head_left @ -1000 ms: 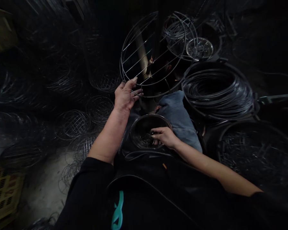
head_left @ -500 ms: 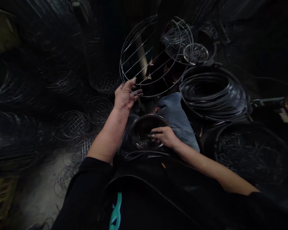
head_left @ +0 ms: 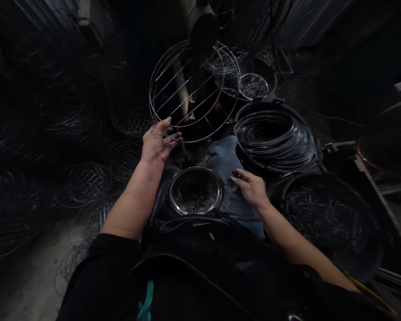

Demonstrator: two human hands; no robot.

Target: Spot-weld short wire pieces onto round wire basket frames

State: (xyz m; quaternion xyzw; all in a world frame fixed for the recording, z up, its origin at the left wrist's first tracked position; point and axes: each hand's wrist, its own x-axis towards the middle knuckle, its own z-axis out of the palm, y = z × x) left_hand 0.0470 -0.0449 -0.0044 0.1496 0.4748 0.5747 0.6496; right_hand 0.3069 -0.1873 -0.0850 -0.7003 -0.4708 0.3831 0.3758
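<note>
My left hand (head_left: 158,140) is closed on the near rim of a round wire rack (head_left: 190,99), thumb on top and fingers below. The rack is tilted, with parallel rods across its rings, beneath a dark machine part (head_left: 203,33). My right hand (head_left: 250,185) is pinched just right of a steel bowl (head_left: 172,196), above the blue-clad leg (head_left: 225,162). Whatever lies between those fingertips is too small and dark to make out. Short metal wire pieces (head_left: 195,203) lie in the bottom of the bowl, which rests at my lap.
A large coil of wire (head_left: 277,142) sits in a tub on the right. In front of it stands a dark basin (head_left: 334,214) of short wire pieces. Further back is a smaller bowl (head_left: 254,85) of metal bits. Round wire grids (head_left: 90,180) are piled along the left floor.
My right hand has risen out of the steel bowl and moved right. The view has shifted, while my left hand still holds the wire rack under the machine part.
</note>
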